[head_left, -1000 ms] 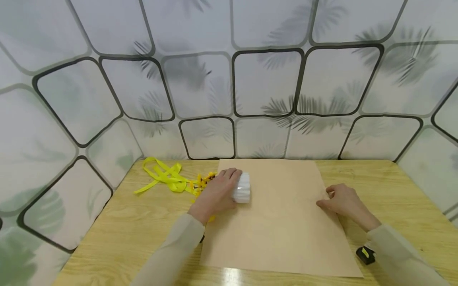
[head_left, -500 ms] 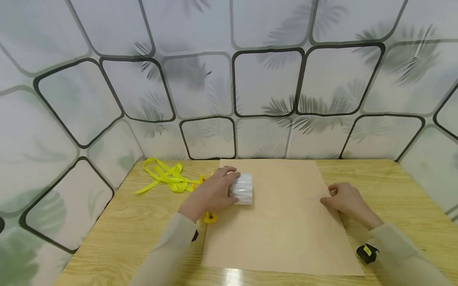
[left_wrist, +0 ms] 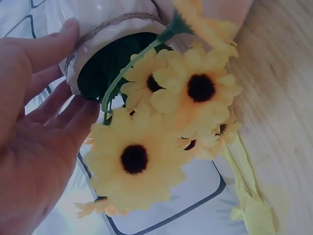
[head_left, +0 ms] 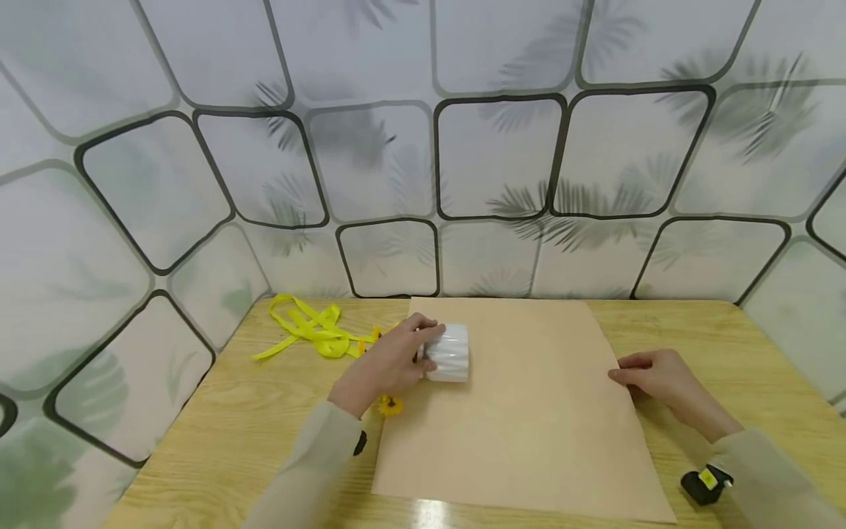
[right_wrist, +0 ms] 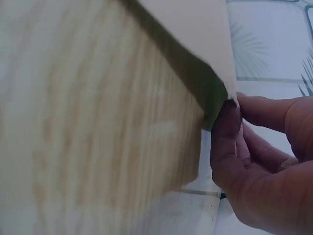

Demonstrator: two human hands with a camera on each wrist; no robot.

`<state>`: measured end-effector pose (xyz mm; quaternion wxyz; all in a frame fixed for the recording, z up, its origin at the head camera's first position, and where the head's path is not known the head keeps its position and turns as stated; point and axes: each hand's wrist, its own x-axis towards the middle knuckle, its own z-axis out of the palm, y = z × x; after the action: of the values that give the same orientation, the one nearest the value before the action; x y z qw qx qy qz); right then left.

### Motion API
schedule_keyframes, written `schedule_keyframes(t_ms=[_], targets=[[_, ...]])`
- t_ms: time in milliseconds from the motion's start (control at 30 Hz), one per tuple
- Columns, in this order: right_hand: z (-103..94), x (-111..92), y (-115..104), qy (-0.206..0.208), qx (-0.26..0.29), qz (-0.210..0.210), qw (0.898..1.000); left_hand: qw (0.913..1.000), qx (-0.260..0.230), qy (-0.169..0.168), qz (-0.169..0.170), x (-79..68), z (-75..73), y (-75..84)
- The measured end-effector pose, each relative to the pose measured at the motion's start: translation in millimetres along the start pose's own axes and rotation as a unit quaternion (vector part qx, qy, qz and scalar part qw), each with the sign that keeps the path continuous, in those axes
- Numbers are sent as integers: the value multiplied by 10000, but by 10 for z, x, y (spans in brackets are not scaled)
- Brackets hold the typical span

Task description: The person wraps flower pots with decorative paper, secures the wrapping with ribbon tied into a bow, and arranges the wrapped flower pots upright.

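A white ribbed flowerpot (head_left: 451,354) lies on its side on a large sheet of tan paper (head_left: 522,426). My left hand (head_left: 386,365) grips it near the rim, thumb on one side and fingers on the other. Twine (left_wrist: 120,18) circles the pot just behind its mouth in the left wrist view. Yellow artificial sunflowers (left_wrist: 134,159) spill out of the opening; in the head view the hand hides most of them. At the sheet's right edge, my right hand (head_left: 661,382) pinches the paper (right_wrist: 203,34) between thumb and fingers, and that edge is slightly lifted.
A loose yellow ribbon (head_left: 324,339) lies tangled at the back left of the wooden table (head_left: 264,433), reaching towards the flowers. A patterned wall covering (head_left: 496,158) rises right behind the table and along both sides.
My left hand has shifted back along the pot, uncovering more of its white side and bringing the thumb into view. My right hand has moved slightly right at the paper's edge.
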<state>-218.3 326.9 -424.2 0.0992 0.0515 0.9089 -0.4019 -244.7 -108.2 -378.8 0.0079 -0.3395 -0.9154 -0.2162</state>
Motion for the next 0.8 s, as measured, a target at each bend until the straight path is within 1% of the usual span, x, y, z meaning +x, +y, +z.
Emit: schedule_keyframes(t_ms=[100,267,367,500,700,800], targets=[[-14,-16,17,19,212,51,9998,10000,19,10,-55,1,6,5],[-23,-14,10,373,225,73,9990,10000,-76,35,-43,21,-3,37],[-43,-3,5,421,351,53,9985,9999,-163,34,-44,32,-3,60],[-72,-11,13,149,717,53,9973,9998,-142,116,-102,28,7,71],[-140,-73,-1,-623,1300,-6,9896,9996,137,233,-97,16,9,61],[-184,-112,-67,-745,1441,-158,9866,9993,252,253,-64,23,11,56]])
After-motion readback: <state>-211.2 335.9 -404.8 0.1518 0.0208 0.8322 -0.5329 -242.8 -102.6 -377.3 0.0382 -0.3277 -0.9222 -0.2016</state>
